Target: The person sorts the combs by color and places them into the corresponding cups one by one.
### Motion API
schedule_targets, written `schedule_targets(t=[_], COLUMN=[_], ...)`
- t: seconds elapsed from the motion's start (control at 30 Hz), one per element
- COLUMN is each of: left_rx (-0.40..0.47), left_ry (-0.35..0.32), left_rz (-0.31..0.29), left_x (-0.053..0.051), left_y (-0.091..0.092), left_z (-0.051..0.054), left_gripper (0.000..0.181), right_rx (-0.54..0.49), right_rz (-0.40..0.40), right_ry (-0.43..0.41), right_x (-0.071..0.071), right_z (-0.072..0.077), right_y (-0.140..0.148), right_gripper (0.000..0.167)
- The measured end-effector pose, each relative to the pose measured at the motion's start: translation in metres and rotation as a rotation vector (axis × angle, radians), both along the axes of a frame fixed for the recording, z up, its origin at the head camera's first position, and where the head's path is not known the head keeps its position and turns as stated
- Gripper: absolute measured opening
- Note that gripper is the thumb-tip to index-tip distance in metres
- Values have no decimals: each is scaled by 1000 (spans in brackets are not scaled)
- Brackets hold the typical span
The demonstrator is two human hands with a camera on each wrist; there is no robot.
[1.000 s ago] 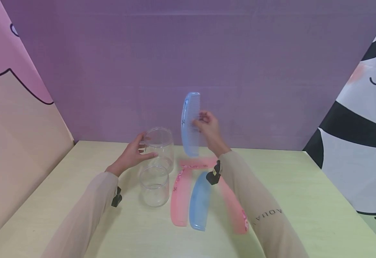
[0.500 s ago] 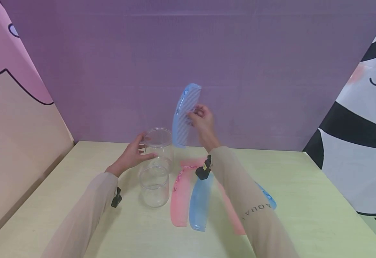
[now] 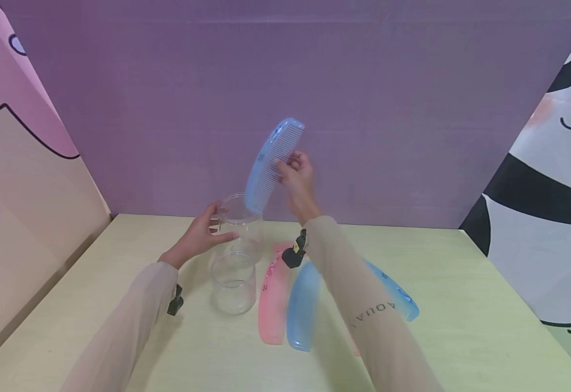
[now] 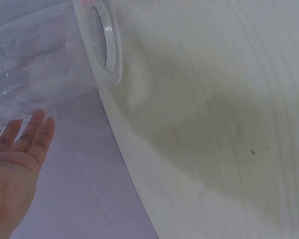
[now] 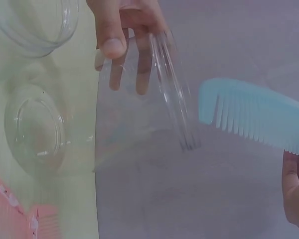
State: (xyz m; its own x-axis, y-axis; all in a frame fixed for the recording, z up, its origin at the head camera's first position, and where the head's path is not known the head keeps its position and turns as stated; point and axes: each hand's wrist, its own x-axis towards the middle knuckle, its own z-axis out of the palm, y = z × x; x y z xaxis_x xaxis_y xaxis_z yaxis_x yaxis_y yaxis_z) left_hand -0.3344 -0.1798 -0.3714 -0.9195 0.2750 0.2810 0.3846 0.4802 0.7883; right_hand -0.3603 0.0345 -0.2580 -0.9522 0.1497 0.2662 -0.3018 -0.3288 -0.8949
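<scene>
My right hand (image 3: 297, 185) pinches a light-blue comb (image 3: 262, 171) by its toothed side, aloft and slanted. The comb's lower end overlaps the rim of the farther clear jar (image 3: 248, 237) in the head view; the right wrist view shows that end (image 5: 214, 102) just apart from the jar's mouth. My left hand (image 3: 197, 239) holds this upright jar from the left, thumb in front and fingers behind. Seen from the left wrist, its fingers (image 4: 27, 139) lie along the jar wall. A second clear jar (image 3: 233, 296) stands nearer on the table.
A pink comb (image 3: 272, 310) and a blue comb (image 3: 304, 310) lie side by side right of the jars. Another blue comb (image 3: 405, 305) and more pink ones are partly hidden by the right sleeve (image 3: 363, 294). A purple wall (image 3: 388, 109) rises behind the table.
My right hand has carried the blue comb left and up, tilting it so its lower end comes over the farther jar's rim. The left hand and both jars have stayed put.
</scene>
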Motion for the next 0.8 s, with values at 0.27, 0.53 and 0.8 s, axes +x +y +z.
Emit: schedule_targets(t=[0.27, 0.53, 0.8], left_rx=[-8, -17, -26], left_ry=[2, -3, -13], left_rz=[2, 7, 10], left_x=[3, 2, 4], left_y=[0, 0, 1], left_z=[2, 1, 2], left_gripper=[91, 93, 95], right_rx=[-4, 42, 127], right_rz=[-14, 4, 24], right_ry=[8, 15, 25], right_x=[-2, 1, 2], right_z=[-4, -11, -27], right_y=[-9, -18, -24], right_gripper=[26, 26, 25])
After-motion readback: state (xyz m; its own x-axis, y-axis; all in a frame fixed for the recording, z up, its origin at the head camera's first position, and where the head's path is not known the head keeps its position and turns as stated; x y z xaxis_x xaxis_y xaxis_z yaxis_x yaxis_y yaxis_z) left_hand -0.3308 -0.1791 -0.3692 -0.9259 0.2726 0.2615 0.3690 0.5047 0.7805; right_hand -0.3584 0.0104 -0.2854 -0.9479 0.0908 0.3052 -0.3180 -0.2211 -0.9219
